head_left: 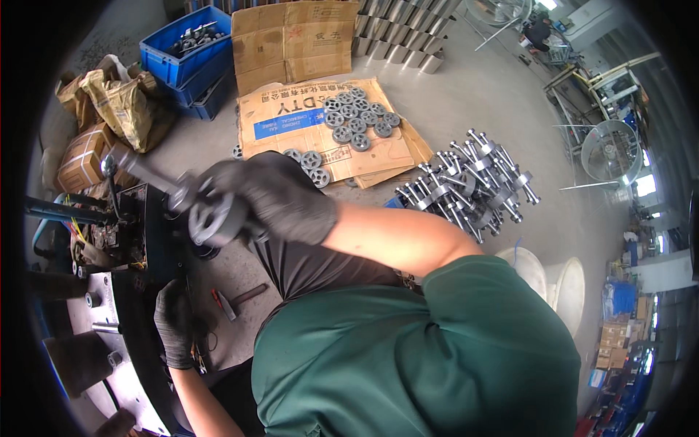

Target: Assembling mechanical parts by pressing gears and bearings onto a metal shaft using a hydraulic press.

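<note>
Wheels (357,124) lie on cardboard (393,154) at upper centre, shafts (473,177) piled on the floor (495,91) to their lower right, bins (162,67) upper left

Smooth grey floor (557,233), bright windows (646,185) far right.

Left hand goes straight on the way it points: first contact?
Probably the black machine housing just ahead of the gloved left hand; depth is unclear.
</note>
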`<act>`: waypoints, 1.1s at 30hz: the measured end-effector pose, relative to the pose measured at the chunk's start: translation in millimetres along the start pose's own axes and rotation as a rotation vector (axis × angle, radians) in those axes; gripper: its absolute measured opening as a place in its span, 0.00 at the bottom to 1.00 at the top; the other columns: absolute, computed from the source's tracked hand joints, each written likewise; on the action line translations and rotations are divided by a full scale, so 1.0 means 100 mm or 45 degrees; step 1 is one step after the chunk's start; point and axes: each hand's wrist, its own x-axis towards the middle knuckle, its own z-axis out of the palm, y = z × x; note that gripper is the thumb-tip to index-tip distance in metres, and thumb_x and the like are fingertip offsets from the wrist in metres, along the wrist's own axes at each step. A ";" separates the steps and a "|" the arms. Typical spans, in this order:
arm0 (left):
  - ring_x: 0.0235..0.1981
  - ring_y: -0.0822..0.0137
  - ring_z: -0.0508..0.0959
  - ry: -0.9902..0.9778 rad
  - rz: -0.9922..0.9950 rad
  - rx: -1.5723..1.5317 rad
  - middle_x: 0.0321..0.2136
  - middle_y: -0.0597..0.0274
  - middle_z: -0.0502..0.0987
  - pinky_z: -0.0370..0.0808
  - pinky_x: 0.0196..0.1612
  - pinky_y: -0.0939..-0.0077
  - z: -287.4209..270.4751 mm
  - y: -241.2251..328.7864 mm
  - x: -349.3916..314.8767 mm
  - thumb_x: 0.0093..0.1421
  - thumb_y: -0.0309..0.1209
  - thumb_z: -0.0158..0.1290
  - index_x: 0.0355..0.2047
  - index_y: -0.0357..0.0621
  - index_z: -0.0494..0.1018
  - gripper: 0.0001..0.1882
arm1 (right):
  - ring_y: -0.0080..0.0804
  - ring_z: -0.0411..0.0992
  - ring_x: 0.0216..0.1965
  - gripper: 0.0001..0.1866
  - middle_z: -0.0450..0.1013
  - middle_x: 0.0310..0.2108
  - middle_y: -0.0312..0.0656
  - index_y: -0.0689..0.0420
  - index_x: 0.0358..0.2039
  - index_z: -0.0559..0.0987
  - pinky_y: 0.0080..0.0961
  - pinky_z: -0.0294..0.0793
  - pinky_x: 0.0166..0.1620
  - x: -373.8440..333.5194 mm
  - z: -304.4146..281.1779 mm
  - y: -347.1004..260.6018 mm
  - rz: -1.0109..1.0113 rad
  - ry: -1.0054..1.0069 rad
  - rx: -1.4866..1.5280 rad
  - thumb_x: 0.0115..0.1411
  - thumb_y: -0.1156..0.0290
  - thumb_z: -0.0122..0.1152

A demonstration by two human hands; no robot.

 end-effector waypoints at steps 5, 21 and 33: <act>0.51 0.55 0.80 -0.111 0.102 0.186 0.47 0.51 0.79 0.75 0.57 0.66 0.06 0.19 0.18 0.64 0.20 0.54 0.54 0.36 0.76 0.17 | 0.23 0.81 0.28 0.22 0.83 0.38 0.43 0.63 0.52 0.78 0.14 0.73 0.22 -0.63 -1.03 -0.57 -0.040 0.461 -0.285 0.67 0.58 0.58; 0.46 0.51 0.82 -0.265 0.112 0.241 0.43 0.48 0.80 0.78 0.52 0.60 0.17 0.46 0.09 0.58 0.20 0.57 0.50 0.37 0.77 0.18 | 0.52 0.72 0.63 0.44 0.76 0.59 0.57 0.54 0.62 0.78 0.47 0.67 0.66 -3.45 -3.37 -1.91 1.299 1.722 -2.164 0.65 0.28 0.43; 0.43 0.45 0.80 -0.154 0.091 0.424 0.40 0.49 0.81 0.78 0.46 0.56 0.00 0.41 -0.12 0.57 0.24 0.62 0.46 0.41 0.79 0.15 | 0.55 0.72 0.64 0.35 0.75 0.61 0.55 0.53 0.63 0.78 0.47 0.70 0.65 -3.09 -3.41 -1.12 1.100 1.768 -2.192 0.65 0.40 0.53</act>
